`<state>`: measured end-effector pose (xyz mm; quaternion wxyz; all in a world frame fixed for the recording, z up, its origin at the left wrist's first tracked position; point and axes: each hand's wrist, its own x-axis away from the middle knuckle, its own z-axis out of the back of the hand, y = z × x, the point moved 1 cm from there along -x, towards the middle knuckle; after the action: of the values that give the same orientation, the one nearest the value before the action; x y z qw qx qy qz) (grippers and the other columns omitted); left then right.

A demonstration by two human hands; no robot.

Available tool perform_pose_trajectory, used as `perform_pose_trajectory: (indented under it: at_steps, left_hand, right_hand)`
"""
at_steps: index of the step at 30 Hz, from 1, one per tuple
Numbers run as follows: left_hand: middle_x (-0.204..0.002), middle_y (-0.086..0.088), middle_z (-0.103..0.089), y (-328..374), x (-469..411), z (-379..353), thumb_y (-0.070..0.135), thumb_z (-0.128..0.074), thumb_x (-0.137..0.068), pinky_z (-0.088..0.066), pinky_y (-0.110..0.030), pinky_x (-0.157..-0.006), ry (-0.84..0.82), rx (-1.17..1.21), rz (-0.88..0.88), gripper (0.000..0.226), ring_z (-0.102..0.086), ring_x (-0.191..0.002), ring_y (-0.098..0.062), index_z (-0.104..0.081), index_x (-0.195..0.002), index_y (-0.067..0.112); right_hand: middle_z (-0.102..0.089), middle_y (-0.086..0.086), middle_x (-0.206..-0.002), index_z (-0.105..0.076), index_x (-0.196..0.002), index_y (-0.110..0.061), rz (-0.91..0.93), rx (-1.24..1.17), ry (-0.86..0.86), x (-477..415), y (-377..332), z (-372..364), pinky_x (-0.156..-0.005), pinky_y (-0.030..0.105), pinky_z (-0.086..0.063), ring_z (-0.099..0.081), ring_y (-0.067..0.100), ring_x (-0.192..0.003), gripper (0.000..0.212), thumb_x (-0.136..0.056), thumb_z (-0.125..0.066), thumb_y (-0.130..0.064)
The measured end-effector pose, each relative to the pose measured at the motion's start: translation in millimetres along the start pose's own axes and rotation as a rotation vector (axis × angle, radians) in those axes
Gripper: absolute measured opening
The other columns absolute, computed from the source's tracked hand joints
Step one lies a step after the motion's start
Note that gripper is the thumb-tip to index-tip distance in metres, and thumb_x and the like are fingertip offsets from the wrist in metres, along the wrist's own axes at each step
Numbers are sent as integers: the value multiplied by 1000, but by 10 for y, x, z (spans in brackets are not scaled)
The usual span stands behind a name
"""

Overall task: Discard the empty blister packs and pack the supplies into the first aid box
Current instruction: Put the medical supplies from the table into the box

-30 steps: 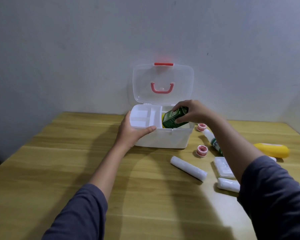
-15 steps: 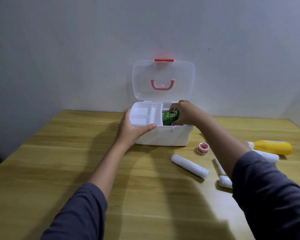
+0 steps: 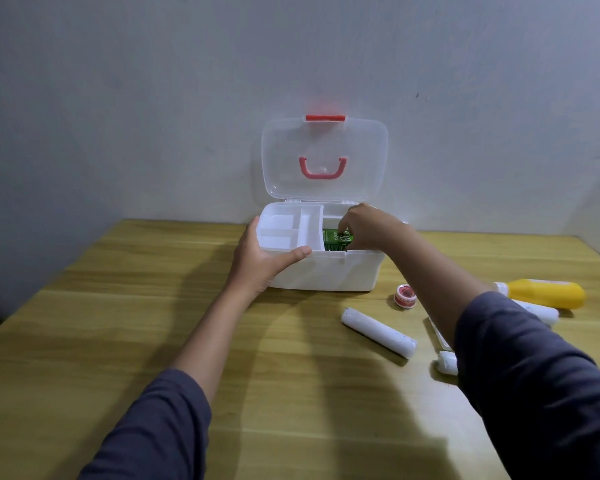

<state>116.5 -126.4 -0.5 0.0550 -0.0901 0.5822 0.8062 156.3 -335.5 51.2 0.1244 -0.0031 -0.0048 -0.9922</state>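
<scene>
Right grip (image 3: pixel 361 230) is down in the first aid box (image 3: pixel 326 275), fingers closed on the green carton (image 3: pixel 336 240), now low in the open compartment. Left grip (image 3: pixel 260 259) clamps the box's near-left corner. Left to pack, right of the right grip: tape roll (image 3: pixel 405 296), white roll (image 3: pixel 378 332), yellow bottle (image 3: pixel 544 293) (others part-hidden by the sleeve). Blister packs: can't tell.

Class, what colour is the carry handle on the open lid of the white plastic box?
Red: the curved carry handle, clearest in the head view.
</scene>
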Motion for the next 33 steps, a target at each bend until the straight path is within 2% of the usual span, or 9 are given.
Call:
perform_pose_trajectory:
  at_steps: [4,7,12,16,20,23,27,29,33]
  left_hand:
    - [-142,5,-54,-12,-5,-2,67,-82,-43,-43,-42,-111,0,5,-5,117,-50,-132,-16,-43,-144,23]
    - [-144,6,-51,-17,-9,-1,67,-80,-42,-41,-39,-112,-6,4,-6,120,-47,-134,-15,-40,-146,23]
    - [-137,12,-49,-3,1,-12,67,-77,-40,-38,-27,-102,-5,25,-17,120,-45,-128,-10,-39,-146,23]
    - [-135,12,-50,-4,1,-15,65,-79,-41,-38,-26,-101,-1,39,-27,117,-47,-127,-10,-40,-145,25]
    - [-136,11,-53,-21,-7,-15,56,-87,-51,-39,-27,-100,0,35,-33,107,-49,-126,-11,-43,-142,23]
    - [-136,8,-56,-40,-20,-15,63,-82,-44,-42,-30,-103,2,32,-29,109,-51,-126,-13,-46,-140,25]
    - [-135,7,-59,-52,-43,-5,65,-84,-45,-46,-43,-109,-9,21,-18,106,-54,-127,-16,-48,-137,28]
    - [-133,7,-61,-37,-46,3,64,-85,-46,-47,-44,-107,-20,21,-17,103,-56,-125,-17,-49,-135,29]
    - [-130,7,-62,-7,-31,16,63,-84,-47,-49,-43,-104,-34,4,-17,96,-57,-122,-17,-52,-131,31]
  right_hand:
    - [-46,-4,-65,-66,-79,-16,28,27,-1,-19,-46,8,-60,28,-35,-48,27,-79,7,-73,-65,-17]
    - [-60,3,-82,-68,-94,-13,48,14,38,-47,-61,-5,-63,27,-35,-51,24,-83,22,-74,-65,-21]
    - [-67,6,-104,-66,-112,-14,66,-69,31,-46,-90,-5,-53,20,-26,-47,18,-83,35,-79,-66,-25]
    - [-67,7,-109,-64,-116,-14,56,-98,23,-26,-105,-11,-64,20,-32,-54,20,-95,37,-79,-67,-22]
    - [-67,8,-106,-65,-114,-14,57,-105,14,-16,-122,6,-50,11,-22,-45,14,-82,36,-79,-67,-21]
    - [-68,5,-109,-65,-114,-15,50,-117,8,3,-99,19,-56,15,-32,-54,18,-92,36,-79,-67,-21]
    - [-69,7,-106,-68,-109,-13,29,-158,12,81,-64,57,-81,31,-49,-60,24,-100,32,-78,-66,-21]
    - [-69,12,-105,-68,-104,-8,17,-215,34,155,-31,109,-87,40,-51,-61,28,-99,28,-78,-67,-17]
    - [-69,11,-108,-68,-108,-8,-8,-311,109,398,82,234,-90,34,-52,-63,23,-98,28,-80,-65,-14]
